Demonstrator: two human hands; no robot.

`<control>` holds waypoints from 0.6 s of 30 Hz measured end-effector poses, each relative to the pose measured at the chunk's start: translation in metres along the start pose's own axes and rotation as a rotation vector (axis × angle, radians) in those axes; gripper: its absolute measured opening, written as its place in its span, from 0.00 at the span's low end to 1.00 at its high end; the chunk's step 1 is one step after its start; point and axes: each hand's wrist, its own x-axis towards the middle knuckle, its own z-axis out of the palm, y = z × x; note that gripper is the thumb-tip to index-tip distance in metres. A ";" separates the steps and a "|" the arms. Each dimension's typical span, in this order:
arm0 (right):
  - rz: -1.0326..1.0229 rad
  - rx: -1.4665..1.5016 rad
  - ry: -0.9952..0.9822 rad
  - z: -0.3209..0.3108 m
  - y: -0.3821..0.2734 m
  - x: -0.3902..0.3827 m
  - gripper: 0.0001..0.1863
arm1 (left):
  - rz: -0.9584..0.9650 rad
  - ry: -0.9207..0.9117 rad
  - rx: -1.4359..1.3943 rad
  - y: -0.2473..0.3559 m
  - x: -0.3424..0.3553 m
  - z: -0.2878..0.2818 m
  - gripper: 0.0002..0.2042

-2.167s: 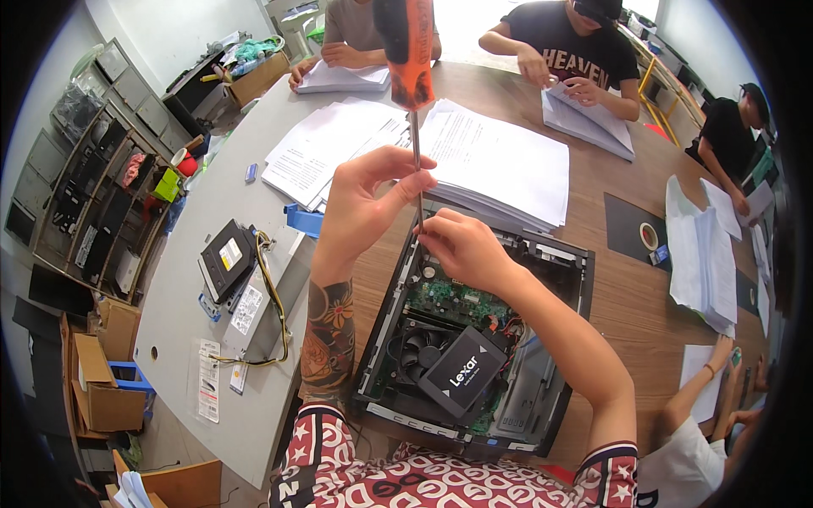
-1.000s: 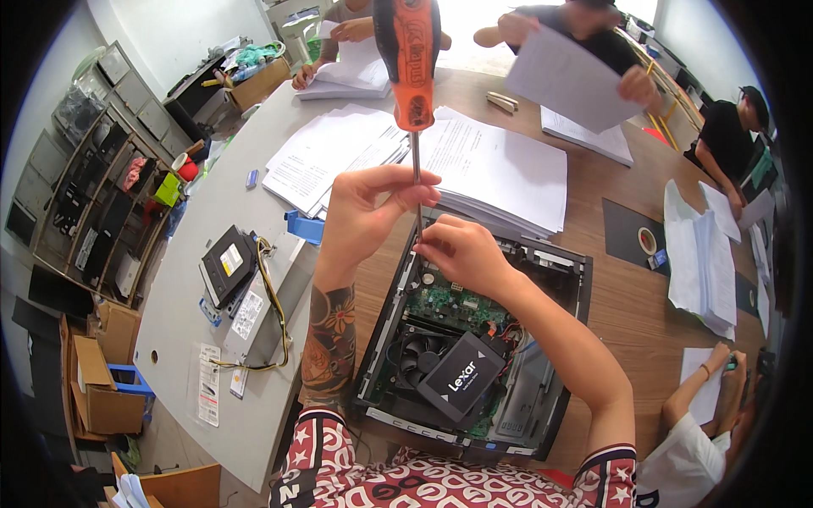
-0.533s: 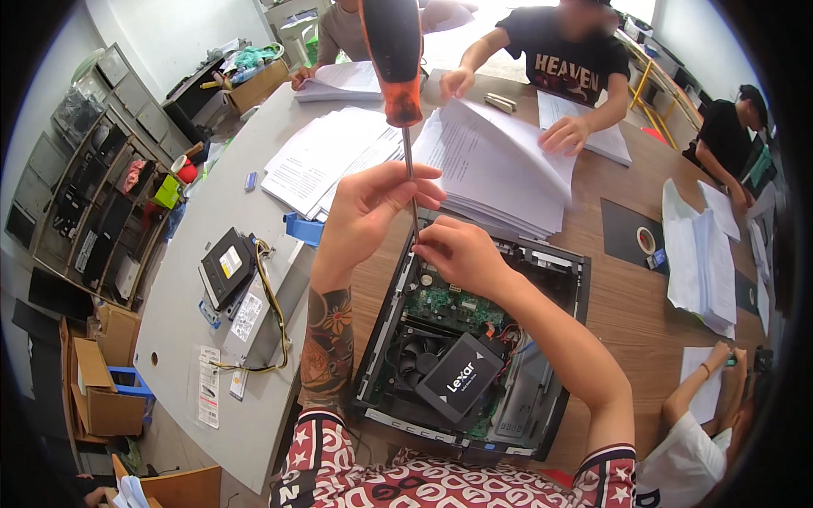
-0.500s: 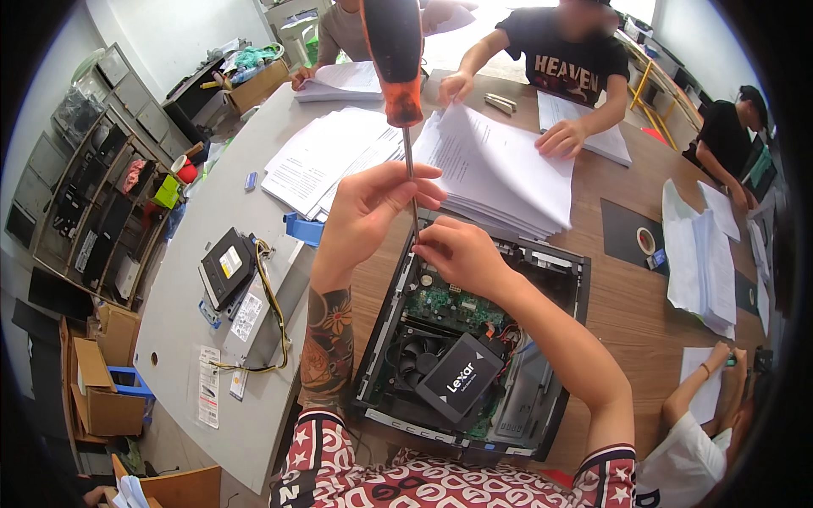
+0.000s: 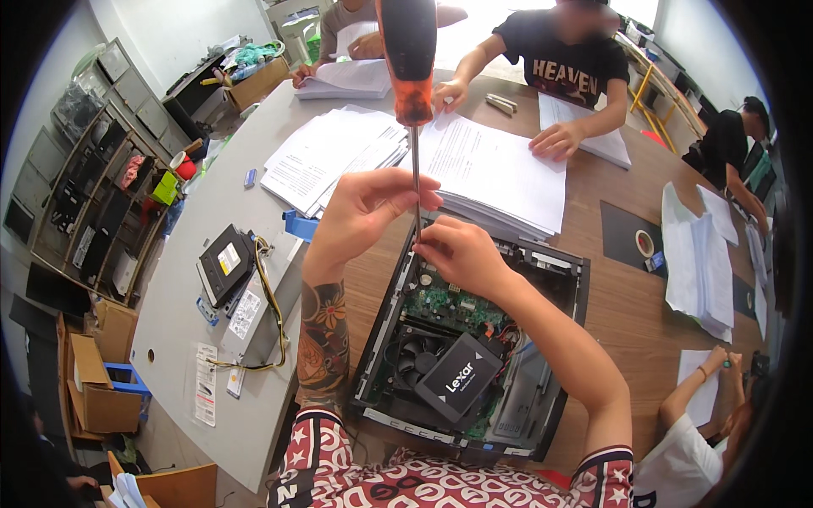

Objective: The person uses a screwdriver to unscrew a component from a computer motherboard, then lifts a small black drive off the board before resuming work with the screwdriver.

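A screwdriver (image 5: 406, 63) with a black and orange handle and a long metal shaft stands nearly upright, handle toward me. My left hand (image 5: 360, 216) is closed around the shaft with thumb and fingers. At the shaft's lower end, my right hand (image 5: 464, 258) pinches with thumb and forefinger; any screw there is too small to make out. Both hands are over the far part of an opened black computer case (image 5: 542, 449). Inside it are a green circuit board (image 5: 440, 305), a black fan (image 5: 415, 357) and a black solid-state drive (image 5: 460, 377) lying tilted.
Left on the grey table (image 5: 182, 322) lie a metal power supply (image 5: 254, 317) with cables and a black optical drive (image 5: 227, 267). Paper stacks (image 5: 500, 169) stand beyond the case, where a co-worker's hands rest. A tape roll (image 5: 645, 243) lies to the right.
The screwdriver's handle has shifted right and the shaft stands straighter. My left hand has moved slightly left; my right hand stays put. The co-worker's lifted page now lies flat.
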 end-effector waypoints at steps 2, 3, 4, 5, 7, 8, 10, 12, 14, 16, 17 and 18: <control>-0.002 0.002 0.005 -0.001 0.000 0.000 0.09 | -0.017 0.002 -0.028 -0.001 0.000 0.000 0.10; -0.023 0.000 0.025 0.000 0.000 0.001 0.08 | -0.017 0.003 -0.026 0.000 0.000 0.000 0.10; -0.043 -0.003 0.045 0.001 -0.001 0.001 0.07 | -0.015 0.009 -0.017 0.000 -0.001 -0.001 0.10; -0.046 -0.002 0.045 0.001 -0.002 0.002 0.07 | -0.012 0.014 -0.008 0.001 -0.002 -0.001 0.10; -0.031 -0.008 0.034 0.000 -0.002 0.001 0.07 | -0.013 0.015 -0.008 0.001 -0.001 -0.001 0.10; -0.030 -0.010 0.034 0.000 -0.001 0.001 0.07 | -0.014 0.016 -0.007 0.000 -0.001 0.000 0.10; -0.003 -0.004 -0.002 -0.001 -0.001 0.001 0.09 | -0.012 0.018 -0.009 0.001 0.000 0.000 0.09; 0.004 0.000 -0.004 -0.001 -0.001 0.001 0.09 | -0.010 0.018 -0.011 0.000 0.000 0.000 0.09; 0.010 0.003 -0.005 -0.002 -0.001 0.001 0.09 | -0.008 0.020 -0.006 -0.001 0.000 0.000 0.09; -0.015 -0.002 0.006 -0.001 -0.002 0.002 0.09 | -0.015 0.032 -0.009 0.001 -0.001 0.001 0.09; -0.018 -0.002 0.005 -0.002 -0.003 0.002 0.09 | -0.023 0.042 -0.012 0.002 -0.002 0.001 0.09; -0.012 -0.003 0.003 -0.002 -0.002 0.002 0.09 | -0.022 0.042 -0.014 0.002 -0.001 0.002 0.09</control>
